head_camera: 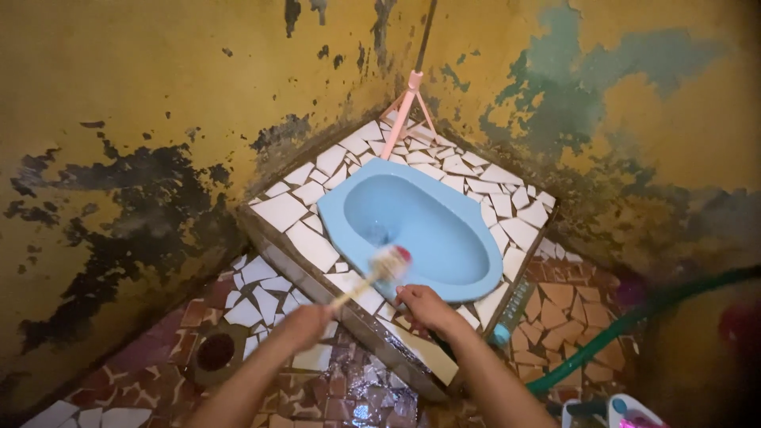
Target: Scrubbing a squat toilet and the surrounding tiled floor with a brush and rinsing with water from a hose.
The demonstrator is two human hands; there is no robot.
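My left hand (305, 323) is clenched around the brush (386, 265) handle, bristles blurred at the blue squat pan (444, 230) rim. My right hand (424, 307) rests flat, released, on the tiled platform (297, 230).

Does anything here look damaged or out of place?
Yes. The yellow walls are badly peeling, with dark patches around the blue squat toilet. A green hose trails across the broken-tile floor.
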